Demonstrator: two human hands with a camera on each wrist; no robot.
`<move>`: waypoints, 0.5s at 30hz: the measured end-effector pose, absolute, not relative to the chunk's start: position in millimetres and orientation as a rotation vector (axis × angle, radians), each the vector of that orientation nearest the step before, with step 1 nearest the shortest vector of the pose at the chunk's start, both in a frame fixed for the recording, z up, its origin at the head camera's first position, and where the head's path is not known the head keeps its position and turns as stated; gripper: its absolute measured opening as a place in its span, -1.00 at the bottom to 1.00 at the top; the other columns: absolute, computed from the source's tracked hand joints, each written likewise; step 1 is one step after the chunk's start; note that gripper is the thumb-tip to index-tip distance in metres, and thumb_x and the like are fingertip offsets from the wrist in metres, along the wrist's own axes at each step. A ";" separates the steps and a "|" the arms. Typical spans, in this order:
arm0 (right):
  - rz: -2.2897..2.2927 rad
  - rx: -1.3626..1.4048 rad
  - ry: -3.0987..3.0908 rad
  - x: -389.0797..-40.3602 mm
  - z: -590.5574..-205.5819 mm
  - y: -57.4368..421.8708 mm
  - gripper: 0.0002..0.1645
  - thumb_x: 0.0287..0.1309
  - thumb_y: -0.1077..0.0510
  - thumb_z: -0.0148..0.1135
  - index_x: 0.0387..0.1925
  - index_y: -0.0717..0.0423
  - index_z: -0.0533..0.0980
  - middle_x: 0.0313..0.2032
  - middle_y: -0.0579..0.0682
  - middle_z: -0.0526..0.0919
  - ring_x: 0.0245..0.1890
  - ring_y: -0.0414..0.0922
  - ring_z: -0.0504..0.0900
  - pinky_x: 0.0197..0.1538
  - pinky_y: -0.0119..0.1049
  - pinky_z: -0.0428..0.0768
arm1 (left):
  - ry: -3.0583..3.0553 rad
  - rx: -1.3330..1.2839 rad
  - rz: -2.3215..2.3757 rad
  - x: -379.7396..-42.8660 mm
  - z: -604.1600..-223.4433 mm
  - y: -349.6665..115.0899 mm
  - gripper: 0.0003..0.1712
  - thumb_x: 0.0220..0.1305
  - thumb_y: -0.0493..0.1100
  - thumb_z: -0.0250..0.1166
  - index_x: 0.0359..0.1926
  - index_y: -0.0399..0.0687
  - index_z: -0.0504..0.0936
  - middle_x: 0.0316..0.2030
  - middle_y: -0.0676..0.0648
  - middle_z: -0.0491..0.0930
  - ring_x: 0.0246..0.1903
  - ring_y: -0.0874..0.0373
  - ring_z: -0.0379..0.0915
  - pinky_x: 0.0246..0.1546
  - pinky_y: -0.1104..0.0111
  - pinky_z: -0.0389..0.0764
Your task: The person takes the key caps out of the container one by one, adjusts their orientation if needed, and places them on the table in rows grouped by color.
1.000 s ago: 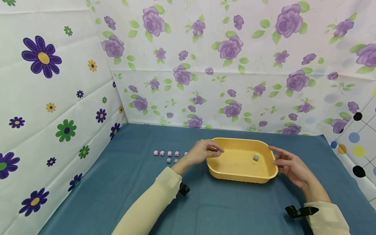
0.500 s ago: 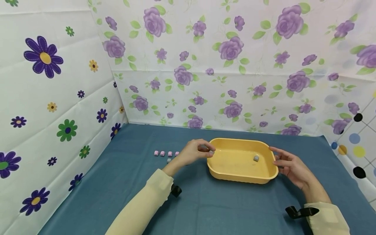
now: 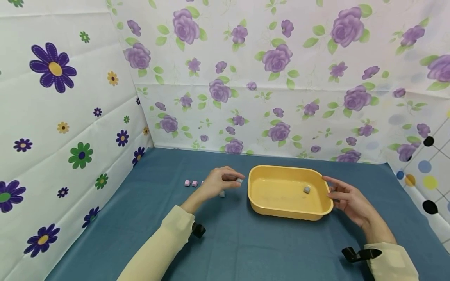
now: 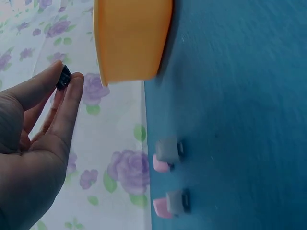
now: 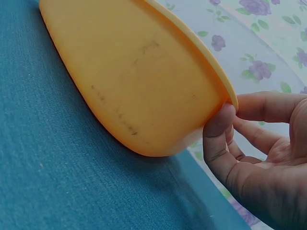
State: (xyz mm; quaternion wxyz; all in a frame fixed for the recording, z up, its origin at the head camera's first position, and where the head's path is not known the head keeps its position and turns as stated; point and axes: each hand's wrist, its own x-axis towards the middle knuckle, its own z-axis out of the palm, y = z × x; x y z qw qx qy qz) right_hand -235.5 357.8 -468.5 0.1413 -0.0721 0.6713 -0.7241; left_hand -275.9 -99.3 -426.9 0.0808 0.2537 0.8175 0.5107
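Note:
My left hand [image 3: 215,182] is over the cloth just left of the yellow tray [image 3: 281,212]. It pinches a small grey keycap [image 3: 240,180] between thumb and fingertips; in the left wrist view that keycap's dark underside [image 4: 63,78] shows. At the tray's right end, my right hand [image 3: 349,201] pinches the rim, its thumb [image 5: 219,120] just under the lip in the right wrist view. Inside the tray lies another grey keycap [image 3: 307,189]. On the cloth, a grey keycap [image 3: 222,194] sits below my left hand, which hides part of the rows.
Pink keycaps [image 3: 187,183] stand in a row left of my left hand. The left wrist view shows grey keycaps [image 4: 168,149] in front of pink ones [image 4: 162,208]. Blue cloth [image 3: 246,249] covers the table, and flowered sheets [image 3: 218,117] hang behind and at the left.
My left hand has moved left, from over the tray's left end to outside it, still pinching the grey keycap. The right hand and the tray have stayed put.

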 end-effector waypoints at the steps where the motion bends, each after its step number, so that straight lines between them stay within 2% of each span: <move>1: -2.092 -0.209 1.936 -235.4 -468.3 357.6 -0.20 0.39 0.30 0.10 0.53 0.14 0.00 -0.08 0.05 0.44 -0.18 -0.12 0.63 -0.21 -0.20 0.67 | 2.458 0.757 1.515 -275.7 -427.6 -102.0 -0.73 0.26 -0.11 0.38 -0.01 0.12 0.73 -0.09 0.00 0.57 -0.06 0.22 0.58 -0.03 0.33 0.61; 4: -2.101 -0.209 1.928 -235.1 -467.7 357.0 -0.21 0.39 0.31 0.10 0.53 0.14 0.01 -0.09 0.04 0.44 -0.18 -0.12 0.63 -0.21 -0.20 0.67 | 2.493 0.767 1.485 -275.2 -429.9 -111.1 -0.74 0.25 -0.10 0.38 -0.03 0.17 0.73 -0.12 0.05 0.59 -0.11 0.23 0.58 -0.06 0.33 0.61; 9: -2.104 -0.220 1.926 -234.9 -467.2 356.0 -0.21 0.39 0.32 0.09 0.53 0.16 0.01 -0.10 0.03 0.44 -0.18 -0.13 0.62 -0.20 -0.20 0.67 | 2.492 0.761 1.518 -272.7 -432.8 -128.4 -0.72 0.25 -0.16 0.38 0.00 0.05 0.72 -0.11 -0.01 0.60 -0.15 0.15 0.59 -0.15 0.29 0.64; 15: -2.112 -0.222 1.923 -235.0 -467.7 356.5 -0.22 0.39 0.32 0.09 0.52 0.16 0.02 -0.12 0.02 0.43 -0.21 -0.14 0.61 -0.19 -0.21 0.67 | 2.455 0.714 1.578 -270.0 -435.1 -144.8 -0.67 0.24 -0.20 0.39 0.04 -0.08 0.69 -0.06 -0.08 0.62 -0.11 0.09 0.61 -0.16 0.28 0.65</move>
